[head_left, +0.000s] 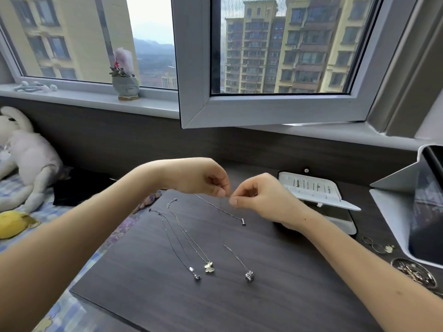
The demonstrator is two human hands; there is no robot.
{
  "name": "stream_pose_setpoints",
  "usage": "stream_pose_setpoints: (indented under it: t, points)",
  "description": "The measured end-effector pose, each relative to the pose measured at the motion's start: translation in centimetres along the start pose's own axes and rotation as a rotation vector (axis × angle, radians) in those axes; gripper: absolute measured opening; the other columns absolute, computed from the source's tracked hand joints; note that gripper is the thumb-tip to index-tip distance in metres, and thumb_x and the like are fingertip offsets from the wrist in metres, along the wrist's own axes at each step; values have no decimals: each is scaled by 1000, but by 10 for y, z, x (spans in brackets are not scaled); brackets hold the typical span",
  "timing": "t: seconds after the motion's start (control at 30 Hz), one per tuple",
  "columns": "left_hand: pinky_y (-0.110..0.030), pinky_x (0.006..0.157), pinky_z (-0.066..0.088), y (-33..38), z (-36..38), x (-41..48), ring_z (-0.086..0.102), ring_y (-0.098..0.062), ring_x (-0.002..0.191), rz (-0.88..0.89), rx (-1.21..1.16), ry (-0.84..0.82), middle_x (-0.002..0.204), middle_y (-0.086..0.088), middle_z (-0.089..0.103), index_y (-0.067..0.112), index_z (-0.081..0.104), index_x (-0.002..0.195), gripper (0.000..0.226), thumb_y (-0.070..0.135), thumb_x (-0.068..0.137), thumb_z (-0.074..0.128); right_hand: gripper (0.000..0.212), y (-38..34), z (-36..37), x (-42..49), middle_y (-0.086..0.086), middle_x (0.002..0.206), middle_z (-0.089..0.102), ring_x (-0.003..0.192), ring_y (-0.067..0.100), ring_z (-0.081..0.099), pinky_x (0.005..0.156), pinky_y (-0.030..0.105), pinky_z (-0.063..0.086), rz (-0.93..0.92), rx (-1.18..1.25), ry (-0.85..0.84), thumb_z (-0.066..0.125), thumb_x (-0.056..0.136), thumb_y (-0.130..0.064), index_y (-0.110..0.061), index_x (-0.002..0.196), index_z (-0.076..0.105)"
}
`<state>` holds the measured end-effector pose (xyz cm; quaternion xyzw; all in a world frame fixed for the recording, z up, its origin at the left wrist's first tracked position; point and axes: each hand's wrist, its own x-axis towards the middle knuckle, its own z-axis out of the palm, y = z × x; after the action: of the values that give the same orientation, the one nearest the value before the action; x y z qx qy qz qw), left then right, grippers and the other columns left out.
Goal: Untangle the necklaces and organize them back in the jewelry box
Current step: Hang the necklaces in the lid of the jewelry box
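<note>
Left hand (201, 180) and right hand (263, 198) pinch one chain (236, 258) between fingertips, likely teasing it free. Two necklaces (209, 266) lie straightened on the bench (263, 307), with the box (311, 188) open alongside.

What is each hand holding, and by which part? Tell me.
The left hand and the right hand both pinch one necklace by its thin chain, fingers close together, partway along it. Its round pendant rests on the dark board.
</note>
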<state>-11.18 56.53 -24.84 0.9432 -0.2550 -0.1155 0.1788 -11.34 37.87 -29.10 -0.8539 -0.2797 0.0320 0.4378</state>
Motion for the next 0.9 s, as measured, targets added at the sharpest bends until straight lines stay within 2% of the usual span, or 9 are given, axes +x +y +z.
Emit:
stream_pose_setpoints:
  t: [0.1,0.23,0.33,0.43,0.57,0.67,0.73,0.8,0.9]
  points:
    - [-22,80,48,3,6,2,61,-7,85,13,0,-55,96,7,69,20,71,104,16,23,93,59,10,-4,-7,-4,11,71,69,64,14,55,66,37,49,41,-23,-16,69,79,-10,-11,69,72]
    - [-8,67,40,10,10,5,52,7,68,65,-177,-45,71,21,60,20,67,90,15,22,97,54,13,-13,-15,-10,15,77,68,69,13,52,68,30,43,133,85,-9,61,76,-3,-7,65,67]
    - [-20,90,44,13,20,6,55,-3,84,99,-545,-44,82,13,62,16,66,85,24,29,98,49,18,-20,-26,-17,19,77,65,68,18,55,68,29,48,172,263,7,51,79,5,-2,66,61]
    - [-31,89,44,18,26,11,54,-14,82,150,-815,-58,79,1,61,14,66,76,32,34,93,48,25,-25,-36,-24,17,69,64,59,21,56,61,28,52,197,437,-6,40,83,8,-3,64,52]
    - [-27,79,45,32,23,17,52,-15,71,202,-824,-38,70,-2,56,15,60,67,30,31,91,50,25,-25,-51,-31,9,53,53,49,20,42,47,27,39,243,560,9,38,85,3,-8,63,44]
    - [-30,77,44,45,15,22,46,-17,69,203,-846,59,70,-2,51,12,59,73,26,32,90,57,12,-23,-63,-35,2,50,42,47,14,32,45,23,23,253,458,-36,49,86,1,-7,77,50]
    - [-29,77,44,54,7,26,46,-21,74,230,-807,94,75,-3,53,9,60,79,26,33,87,57,6,-26,-71,-37,0,50,43,46,12,35,45,24,24,228,321,-89,59,85,-3,-4,91,58]
    - [-24,74,46,64,-1,30,48,-17,72,252,-729,102,75,-4,54,8,60,81,27,33,90,58,19,-32,-79,-39,0,51,46,45,12,39,43,24,31,203,193,-108,65,85,-11,3,98,62]
    - [-21,70,47,78,-12,35,50,-12,68,282,-630,120,71,2,61,12,61,78,24,26,95,52,24,-44,-91,-38,1,48,48,42,11,41,43,22,36,176,93,-61,63,89,-19,5,84,64]
